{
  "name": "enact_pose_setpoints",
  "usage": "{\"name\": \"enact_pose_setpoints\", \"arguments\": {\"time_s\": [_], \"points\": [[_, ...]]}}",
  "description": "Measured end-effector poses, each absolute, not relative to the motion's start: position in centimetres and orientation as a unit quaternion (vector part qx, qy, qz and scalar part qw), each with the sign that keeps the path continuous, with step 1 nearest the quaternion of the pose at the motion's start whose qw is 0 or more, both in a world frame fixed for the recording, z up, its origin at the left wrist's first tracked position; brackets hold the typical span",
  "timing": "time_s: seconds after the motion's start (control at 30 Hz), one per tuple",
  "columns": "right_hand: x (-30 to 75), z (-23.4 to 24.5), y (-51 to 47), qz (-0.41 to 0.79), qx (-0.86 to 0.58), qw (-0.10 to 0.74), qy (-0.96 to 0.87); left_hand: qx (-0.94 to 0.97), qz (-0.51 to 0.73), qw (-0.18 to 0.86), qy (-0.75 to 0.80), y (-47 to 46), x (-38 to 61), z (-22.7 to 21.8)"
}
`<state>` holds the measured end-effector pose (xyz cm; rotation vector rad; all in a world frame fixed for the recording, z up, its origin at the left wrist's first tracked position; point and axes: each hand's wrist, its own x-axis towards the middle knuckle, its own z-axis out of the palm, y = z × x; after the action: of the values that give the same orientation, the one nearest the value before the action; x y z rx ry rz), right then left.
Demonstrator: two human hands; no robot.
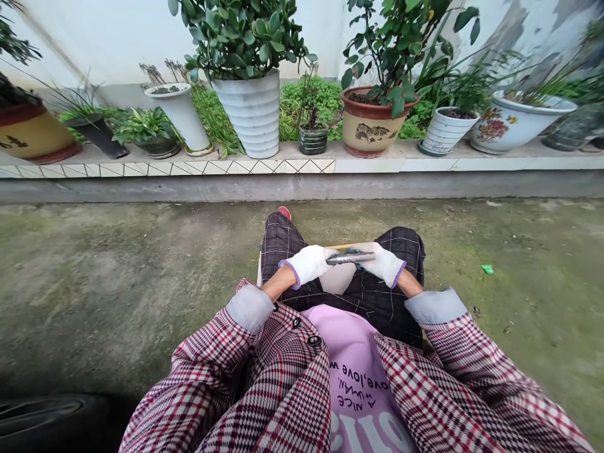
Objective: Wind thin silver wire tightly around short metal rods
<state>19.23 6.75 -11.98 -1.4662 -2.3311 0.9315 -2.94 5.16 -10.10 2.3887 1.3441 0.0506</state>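
In white work gloves with purple cuffs, my left hand (309,264) and my right hand (385,264) meet over my lap. Between them lies a short grey metal rod (356,257), roughly level from side to side, with a shinier, ridged stretch towards its left part. The fingers of my left hand close on its left end. My right hand is closed around the right part, its darker fingertips behind the rod. Below the hands, a pale surface (338,280) shows between my thighs, and a thin yellow edge (349,246) runs just beyond them. What these belong to is hidden.
Past my knees runs a low tiled ledge (368,165) lined with potted plants, among them a ribbed white pot (250,116) and a brown-rimmed pot (375,129). A green scrap (487,268) lies on the concrete floor (141,270). A dark round object (47,415) is at lower left.
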Motion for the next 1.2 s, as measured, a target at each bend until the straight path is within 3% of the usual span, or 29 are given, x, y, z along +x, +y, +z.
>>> {"name": "enact_pose_setpoints", "arguments": {"time_s": [0.1, 0.43, 0.53, 0.67, 0.8, 0.93, 1.07, 1.2], "points": [[18.2, -12.1, 5.7, 0.324, -0.518, 0.108, -0.784, 0.84, 0.025, 0.183, 0.509, 5.9, -3.4, -9.7], [16.0, -10.9, 3.9, 0.176, -0.461, -0.025, -0.869, 0.833, -0.034, 0.106, 0.542, 5.8, -3.5, -11.6], [16.8, -10.7, 4.5, 0.179, -0.466, -0.015, -0.867, 0.857, -0.036, 0.146, 0.493, 4.8, -2.8, -12.6], [18.7, -11.2, 6.0, 0.237, -0.476, 0.039, -0.846, 0.853, 0.054, 0.254, 0.452, 3.8, -2.2, -12.8], [19.9, -11.9, 7.2, 0.332, -0.477, 0.108, -0.807, 0.844, 0.098, 0.29, 0.441, 4.5, -2.8, -11.7], [19.0, -12.5, 6.7, 0.34, -0.519, 0.133, -0.773, 0.817, 0.15, 0.305, 0.465, 5.7, -3.6, -10.8], [17.3, -12.7, 5.2, 0.279, -0.476, 0.126, -0.825, 0.796, 0.153, 0.29, 0.509, 6.6, -4.0, -10.7], [16.2, -12.0, 4.0, 0.216, -0.458, 0.051, -0.861, 0.788, 0.129, 0.265, 0.54, 6.5, -3.9, -11.1]]}}
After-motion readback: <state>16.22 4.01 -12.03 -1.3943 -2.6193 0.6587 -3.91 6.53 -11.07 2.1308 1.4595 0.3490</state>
